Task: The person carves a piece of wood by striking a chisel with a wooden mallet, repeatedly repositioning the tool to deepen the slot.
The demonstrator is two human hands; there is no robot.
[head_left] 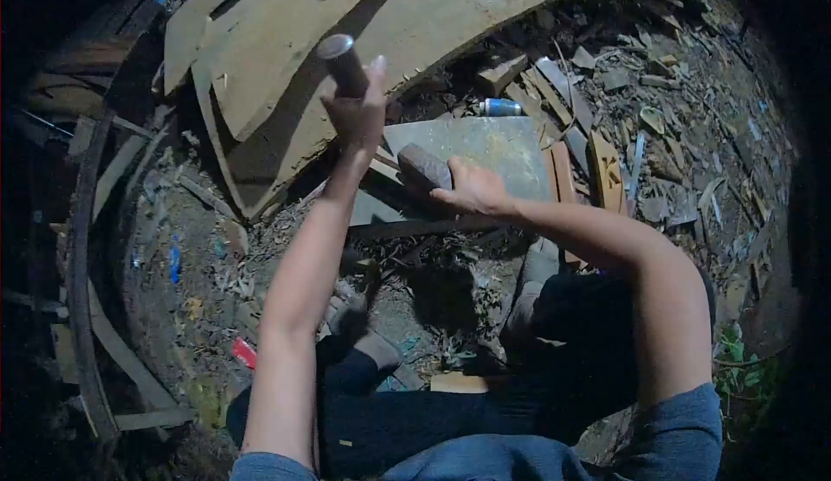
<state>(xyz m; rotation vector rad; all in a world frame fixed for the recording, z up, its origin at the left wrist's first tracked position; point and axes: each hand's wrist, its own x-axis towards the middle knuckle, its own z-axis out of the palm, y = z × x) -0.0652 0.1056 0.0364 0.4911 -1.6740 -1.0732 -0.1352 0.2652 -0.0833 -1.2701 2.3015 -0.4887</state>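
My left hand (357, 119) is raised, its fingers wrapped around a thick dark cylindrical bar (346, 70) with a shiny round end turned up. Lower and to its right, my right hand (474, 189) grips a rough brown block (424, 168), whose material I cannot make out. That block is over a flat grey-green board (511, 148) in front of my feet. The bar and the block are apart.
Large curved wooden sheets (286, 57) lie beyond my hands. A blue can (502, 107) is at the board's far edge. Right of it lie a wood piece marked K (608, 174) and scattered scraps. A red packet (245, 353) lies by my left foot.
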